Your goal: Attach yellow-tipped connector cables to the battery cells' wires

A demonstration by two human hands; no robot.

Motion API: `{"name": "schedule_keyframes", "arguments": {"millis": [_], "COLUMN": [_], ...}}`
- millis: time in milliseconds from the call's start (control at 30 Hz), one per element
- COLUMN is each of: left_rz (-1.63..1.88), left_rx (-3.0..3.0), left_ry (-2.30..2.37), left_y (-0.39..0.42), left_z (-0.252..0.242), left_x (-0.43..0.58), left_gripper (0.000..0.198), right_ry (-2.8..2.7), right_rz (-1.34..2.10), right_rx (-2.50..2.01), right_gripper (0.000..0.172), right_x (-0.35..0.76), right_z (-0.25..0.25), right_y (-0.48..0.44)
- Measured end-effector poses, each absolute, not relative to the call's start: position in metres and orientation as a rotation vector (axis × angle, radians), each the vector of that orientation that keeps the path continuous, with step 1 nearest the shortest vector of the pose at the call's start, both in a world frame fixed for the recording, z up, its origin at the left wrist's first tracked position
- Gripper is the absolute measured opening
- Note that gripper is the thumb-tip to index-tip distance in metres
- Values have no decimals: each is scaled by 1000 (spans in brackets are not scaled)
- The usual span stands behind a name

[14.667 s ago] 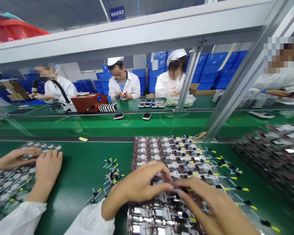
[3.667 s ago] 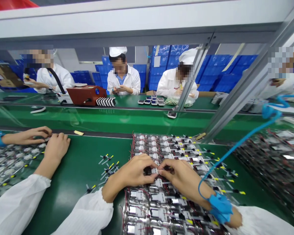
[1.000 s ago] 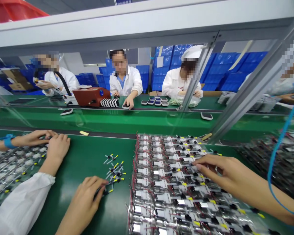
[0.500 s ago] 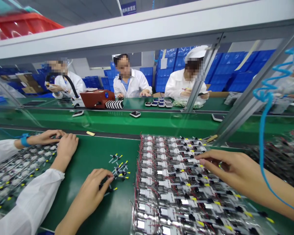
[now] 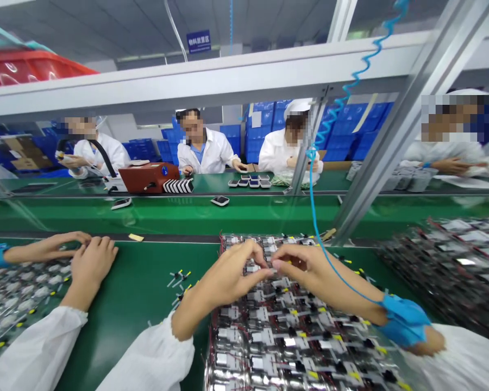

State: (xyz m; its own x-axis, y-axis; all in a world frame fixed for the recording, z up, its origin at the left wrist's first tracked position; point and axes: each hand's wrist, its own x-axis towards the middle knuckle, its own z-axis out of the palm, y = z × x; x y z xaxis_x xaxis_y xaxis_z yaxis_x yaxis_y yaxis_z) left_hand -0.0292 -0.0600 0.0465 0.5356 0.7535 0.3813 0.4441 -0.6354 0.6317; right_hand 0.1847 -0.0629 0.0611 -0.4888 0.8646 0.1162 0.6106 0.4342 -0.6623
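One hand (image 5: 226,275), left, moved from loose parts (image 5: 179,278) to tray (image 5: 248,348).

Up at eleven o'clock I read "物料放置区" in white on a dark blue sign (image 5: 198,41); the finer line beneath is too small for me. Between nine and ten, the round blue mark (image 5: 165,170) on a reddish box (image 5: 135,180) defeats my eyes.

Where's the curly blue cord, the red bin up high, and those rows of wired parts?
Rows of wired parts (image 5: 262,313), head view: a white piece near the middle.
Curly blue cord (image 5: 311,153), head view: bottom of its coils.
Red bin (image 5: 32,68), head view: middle of its visible side.
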Motion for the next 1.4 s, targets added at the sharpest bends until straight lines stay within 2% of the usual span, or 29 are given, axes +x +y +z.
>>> {"name": "schedule_keyframes", "arguments": {"millis": [67,200,333,700,967,1133,1400], "left_rz": [851,532,408,426,616,617,648], "left_rx": [2367,2627,2735,2765,2536,2479,2382], "left_ry": [981,920,961,929,945,939,961], "left_y": [-53,-42,-40,-41,-44,-42,-37], "left_z": [33,6,-8,-11,-7,-9,-14], "left_x": [-33,-39,-35,-36,-41,-43,-44], "left_gripper": [8,35,39,35,10,13,28], "right_ry": [-2219,-2177,-2189,-2252,-2251,-2188,-2160], "right_rz": [748,632,743,773,798,821,836], "right_rx": [-1308,-1415,-1468,-1397,-1431,-1407,-1375], "right_gripper": [34,39,30,9,16,13,10], "right_x": [194,207,208,190,177,171,166], "right_z": [49,34,29,24,19,8,0], "right_y": [-55,-48,-43,-42,-41,-39,-41]}}
